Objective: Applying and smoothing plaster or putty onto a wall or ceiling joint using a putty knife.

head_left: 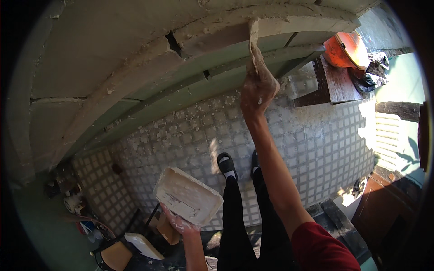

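My left hand [181, 222] grips the lower edge of a shallow white rectangular tub [187, 196] and is smeared with white paste. Paste coats the inside of the tub. High in front of me, my right hand [260, 90] is closed on a paste-covered putty knife [254, 49], seen nearly edge-on. Its tip meets the rough, plastered edge of the pale wall panel [212, 38]. White smears mark this hand too, and its fingers are partly hidden by its back.
Below lies a tiled floor [307, 144] speckled with white bits. An orange container [347, 49] and a dark bag sit on a wooden stand [337, 81] at the far right. At the lower left are a chair [115, 257] and clutter. A dark bench [346, 232] stands at the lower right.
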A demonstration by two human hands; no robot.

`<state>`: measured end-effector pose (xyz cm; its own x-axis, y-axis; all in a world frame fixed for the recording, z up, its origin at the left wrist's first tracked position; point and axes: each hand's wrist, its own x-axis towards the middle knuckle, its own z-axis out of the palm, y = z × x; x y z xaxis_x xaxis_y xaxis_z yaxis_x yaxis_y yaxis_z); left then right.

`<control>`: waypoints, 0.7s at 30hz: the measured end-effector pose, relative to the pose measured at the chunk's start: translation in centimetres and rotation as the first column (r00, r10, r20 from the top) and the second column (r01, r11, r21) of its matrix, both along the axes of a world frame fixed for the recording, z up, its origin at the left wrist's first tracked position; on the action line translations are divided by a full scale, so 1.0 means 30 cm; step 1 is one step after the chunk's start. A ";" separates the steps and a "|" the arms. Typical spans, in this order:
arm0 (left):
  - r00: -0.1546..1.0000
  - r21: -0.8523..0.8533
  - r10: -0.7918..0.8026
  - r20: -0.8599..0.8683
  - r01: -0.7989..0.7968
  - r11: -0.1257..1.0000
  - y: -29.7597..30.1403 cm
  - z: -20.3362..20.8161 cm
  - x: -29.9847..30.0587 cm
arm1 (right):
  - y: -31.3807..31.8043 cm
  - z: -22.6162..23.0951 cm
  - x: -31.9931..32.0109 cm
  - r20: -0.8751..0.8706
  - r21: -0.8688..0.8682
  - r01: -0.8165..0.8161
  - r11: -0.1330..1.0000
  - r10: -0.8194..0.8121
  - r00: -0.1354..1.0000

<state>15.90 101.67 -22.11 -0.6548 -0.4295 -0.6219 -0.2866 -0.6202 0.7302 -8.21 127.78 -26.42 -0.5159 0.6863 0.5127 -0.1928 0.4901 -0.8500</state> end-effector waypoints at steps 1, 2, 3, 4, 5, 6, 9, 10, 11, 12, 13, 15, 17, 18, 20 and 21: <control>1.000 0.023 -0.014 -0.020 0.014 1.000 -0.016 -0.013 0.005 | -0.051 0.006 0.002 -0.016 0.005 -0.066 0.998 0.066 0.998; 0.999 0.044 -0.026 -0.038 0.028 0.999 -0.025 -0.020 0.011 | -0.095 0.007 0.008 -0.031 0.009 -0.133 0.991 0.133 0.991; 0.999 0.044 -0.025 -0.039 0.027 0.999 -0.030 -0.016 0.013 | -0.137 0.003 0.009 -0.032 0.009 -0.134 0.991 0.134 0.990; 1.000 0.031 -0.010 -0.016 0.011 0.999 -0.033 -0.010 0.015 | -0.175 -0.004 0.011 -0.046 0.033 -0.187 0.982 0.189 0.981; 1.000 0.018 0.004 0.008 -0.004 1.000 -0.032 -0.008 0.015 | -0.189 -0.002 0.016 -0.058 0.058 -0.239 0.969 0.242 0.969; 1.000 0.020 0.003 0.008 -0.003 1.000 -0.034 -0.012 0.015 | -0.187 -0.001 0.027 -0.058 0.059 -0.238 0.969 0.241 0.969; 1.000 0.019 -0.013 -0.013 0.013 1.000 -0.059 -0.023 0.022 | -0.158 0.012 0.061 -0.046 0.027 -0.315 0.949 0.316 0.948; 1.000 0.007 -0.020 -0.014 0.020 1.000 -0.068 -0.024 0.024 | -0.127 0.014 0.068 -0.042 0.033 -0.233 0.972 0.235 0.971; 0.999 -0.001 -0.026 -0.019 0.026 1.000 -0.066 -0.026 0.022 | -0.077 0.020 0.071 -0.042 0.044 -0.150 0.988 0.152 0.988; 1.000 0.002 -0.023 -0.018 0.023 1.000 -0.062 -0.020 0.021 | -0.023 0.036 0.068 -0.061 -0.038 -0.071 0.997 0.068 0.996; 1.000 0.011 -0.005 0.005 0.004 1.000 -0.061 -0.007 0.017 | 0.032 0.040 0.060 -0.074 -0.125 0.006 0.992 -0.015 0.997; 1.000 0.029 0.015 0.024 -0.016 0.999 -0.050 0.004 0.008 | 0.167 0.019 0.025 -0.135 -0.105 0.119 0.987 -0.133 0.982; 1.000 -0.003 0.025 0.017 -0.025 1.000 -0.047 0.009 0.003 | 0.174 0.006 0.019 -0.080 -0.076 0.090 0.993 -0.096 0.992; 0.999 -0.003 0.029 0.016 -0.029 1.000 -0.048 0.012 0.002 | 0.170 0.001 0.014 -0.023 -0.051 0.064 0.997 -0.065 0.998; 0.999 0.042 0.034 0.013 -0.035 0.999 -0.055 0.017 0.003 | 0.069 -0.016 -0.014 -0.010 -0.019 0.116 0.993 -0.117 0.993; 0.999 0.039 0.036 0.015 -0.036 0.999 -0.059 0.016 0.006 | 0.006 0.000 -0.005 0.021 -0.005 0.041 0.999 -0.041 0.999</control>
<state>16.07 99.90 -21.62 -0.6303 -0.4281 -0.6477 -0.2737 -0.6581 0.7014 -8.37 127.97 -26.43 -0.4982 0.7097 0.4981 -0.1549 0.4924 -0.8565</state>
